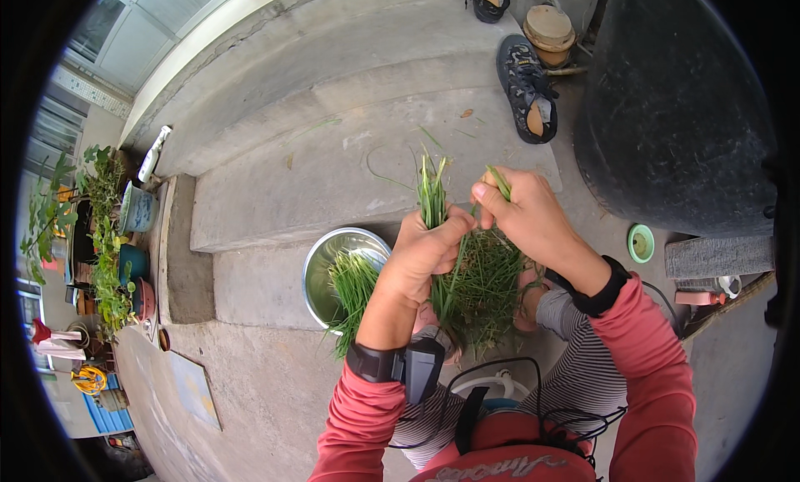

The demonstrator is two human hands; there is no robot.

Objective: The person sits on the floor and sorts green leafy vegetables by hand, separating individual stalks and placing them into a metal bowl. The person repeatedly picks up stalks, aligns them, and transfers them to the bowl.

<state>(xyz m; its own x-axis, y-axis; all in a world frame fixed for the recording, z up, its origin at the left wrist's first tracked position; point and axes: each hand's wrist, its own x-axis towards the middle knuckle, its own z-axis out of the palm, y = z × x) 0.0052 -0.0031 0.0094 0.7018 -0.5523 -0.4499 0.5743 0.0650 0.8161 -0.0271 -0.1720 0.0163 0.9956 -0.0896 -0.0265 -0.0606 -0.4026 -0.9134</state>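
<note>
My left hand is closed around a bunch of green Chinese chives, their cut ends pointing up and their leaves hanging below the fist. Just to its right, my right hand pinches a few green stalks between thumb and fingers. Below both hands a loose heap of chives, mixed with dry bits, lies on the ground between my feet. A shiny metal basin stands left of my left forearm. Inside it rests a neater bundle of chives, leaves hanging over the rim.
Concrete steps rise ahead, with a few scattered leaf scraps. A dark shoe lies near a large black container at right. Beside that container sits a small green dish. Potted plants line the left. Black cables cross my lap.
</note>
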